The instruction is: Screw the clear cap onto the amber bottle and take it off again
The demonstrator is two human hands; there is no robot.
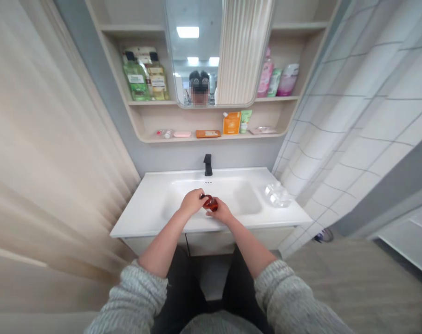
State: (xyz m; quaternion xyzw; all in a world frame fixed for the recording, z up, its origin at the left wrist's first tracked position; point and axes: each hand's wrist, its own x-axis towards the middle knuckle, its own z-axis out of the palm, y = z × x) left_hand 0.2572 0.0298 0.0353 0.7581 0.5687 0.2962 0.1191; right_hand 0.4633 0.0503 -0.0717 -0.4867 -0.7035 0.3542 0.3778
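Over the front of the white sink basin [247, 197], I hold a small reddish-brown bottle [208, 202] tilted on its side. My left hand [192, 202] is closed around its dark top end, and the fingers hide most of that end. Around the bottle's body, at the other end, my right hand [222, 211] is closed. Whether the cap is on cannot be made out. Behind the bottle stands a black faucet [208, 165] at the back of the basin.
Clear plastic bottles [278, 195] stand on the counter's right side. Above the faucet is a shelf [148, 138] with an orange pouch [231, 123], a green tube [245, 121] and a pink soap bar [182, 134]. Curtains hang at both sides; a mirror [197, 55] is overhead.
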